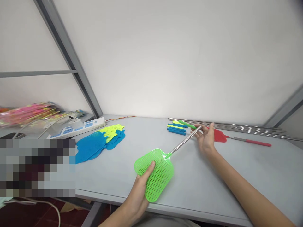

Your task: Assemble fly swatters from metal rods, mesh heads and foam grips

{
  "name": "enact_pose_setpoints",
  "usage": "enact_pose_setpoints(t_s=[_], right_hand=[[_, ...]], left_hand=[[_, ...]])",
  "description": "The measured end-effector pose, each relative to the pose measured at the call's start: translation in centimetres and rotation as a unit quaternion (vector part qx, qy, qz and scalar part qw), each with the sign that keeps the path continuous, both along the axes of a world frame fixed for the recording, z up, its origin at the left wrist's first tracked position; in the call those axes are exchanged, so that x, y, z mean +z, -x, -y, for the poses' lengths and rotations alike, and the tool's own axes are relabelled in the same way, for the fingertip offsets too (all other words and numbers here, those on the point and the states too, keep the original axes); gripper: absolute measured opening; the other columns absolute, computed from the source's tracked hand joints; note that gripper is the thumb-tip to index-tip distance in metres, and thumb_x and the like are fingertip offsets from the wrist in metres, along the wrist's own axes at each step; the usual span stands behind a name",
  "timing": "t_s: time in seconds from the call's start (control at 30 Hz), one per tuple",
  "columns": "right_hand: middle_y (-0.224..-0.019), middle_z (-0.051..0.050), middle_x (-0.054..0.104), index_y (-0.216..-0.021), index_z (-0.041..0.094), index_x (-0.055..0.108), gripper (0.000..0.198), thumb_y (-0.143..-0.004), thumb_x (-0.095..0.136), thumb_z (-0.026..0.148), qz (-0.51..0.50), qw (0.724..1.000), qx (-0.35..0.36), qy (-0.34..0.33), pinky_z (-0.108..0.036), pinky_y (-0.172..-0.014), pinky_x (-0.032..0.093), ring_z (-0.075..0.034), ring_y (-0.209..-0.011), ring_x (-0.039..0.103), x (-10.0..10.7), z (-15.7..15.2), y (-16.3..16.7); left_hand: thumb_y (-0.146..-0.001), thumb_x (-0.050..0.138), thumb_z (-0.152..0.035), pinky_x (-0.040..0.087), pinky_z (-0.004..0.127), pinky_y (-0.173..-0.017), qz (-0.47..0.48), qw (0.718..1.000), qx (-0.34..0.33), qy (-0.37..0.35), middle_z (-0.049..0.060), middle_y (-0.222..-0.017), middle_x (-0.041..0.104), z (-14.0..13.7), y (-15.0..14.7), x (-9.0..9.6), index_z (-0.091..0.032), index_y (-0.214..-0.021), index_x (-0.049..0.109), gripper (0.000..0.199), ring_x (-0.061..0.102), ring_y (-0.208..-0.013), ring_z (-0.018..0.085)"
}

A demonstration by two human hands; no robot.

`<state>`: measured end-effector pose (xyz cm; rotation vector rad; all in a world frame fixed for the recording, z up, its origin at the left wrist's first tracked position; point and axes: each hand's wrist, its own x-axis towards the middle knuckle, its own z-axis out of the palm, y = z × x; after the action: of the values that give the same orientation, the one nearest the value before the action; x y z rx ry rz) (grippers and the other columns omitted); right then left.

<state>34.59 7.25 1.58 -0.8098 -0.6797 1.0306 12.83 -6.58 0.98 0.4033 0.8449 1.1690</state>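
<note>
My left hand point(140, 192) grips the mesh head of a green fly swatter point(159, 176), thumb on top and fingers underneath. From the head's neck a metal rod point(186, 139) slants up to the right, its far end beside my right hand point(206, 140). Between the fingers of my right hand is a green handle sleeve point(187, 124), its other end over a small pile of blue handle sleeves point(176, 130) and yellow ones. The right thumb points up, apart from the rod. Behind that hand lies a red fly swatter point(220, 135) with a red handle point(258, 143).
Blue swatter heads point(91, 146) and yellow swatter heads point(111, 133) lie stacked at left on the grey table point(201, 189). Behind them is a white power strip point(82, 127). Several metal rods point(248, 126) lie along the wall at right. Packaged pink items point(30, 115) sit far left.
</note>
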Motion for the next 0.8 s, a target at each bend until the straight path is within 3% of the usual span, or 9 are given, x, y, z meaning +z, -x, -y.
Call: enact_pose_setpoints(t_s=[0.13,0.33,0.8], right_hand=[[-0.078,-0.003,0.054,-0.063,0.016,0.055,0.038,-0.068,0.038,0.049,-0.003,0.996,-0.082,0.02,-0.025,-0.051,0.044,-0.013,-0.063,0.053,0.0,-0.4,-1.1],[-0.071,-0.001,0.054,-0.06,0.015,0.055,0.022,-0.067,0.04,0.029,-0.008,0.988,-0.15,0.046,-0.02,-0.041,0.04,-0.008,-0.05,0.049,0.6,-0.7,-2.9],[-0.065,0.002,0.049,-0.058,0.015,0.048,0.019,-0.069,0.036,0.023,-0.084,0.979,-0.177,0.047,-0.018,-0.034,0.035,-0.004,-0.036,0.033,1.6,-0.8,-5.0]], left_hand=[[-0.07,0.053,-0.028,0.039,0.033,-0.085,0.012,1.0,0.003,0.003,0.007,-0.11,0.05,-0.1,0.0,-0.1,-0.018,-0.107,0.048,0.038,0.048,-0.098,0.021],[-0.07,0.053,-0.029,0.039,0.032,-0.085,0.01,1.0,-0.002,0.007,0.006,-0.109,0.051,-0.2,0.0,-0.1,-0.018,-0.105,0.05,0.036,0.048,-0.097,0.021],[-0.072,0.052,-0.028,0.038,0.033,-0.086,-0.002,1.0,-0.009,-0.012,0.006,-0.113,0.047,0.1,-0.1,-0.2,-0.022,-0.112,0.043,0.041,0.044,-0.102,0.021]])
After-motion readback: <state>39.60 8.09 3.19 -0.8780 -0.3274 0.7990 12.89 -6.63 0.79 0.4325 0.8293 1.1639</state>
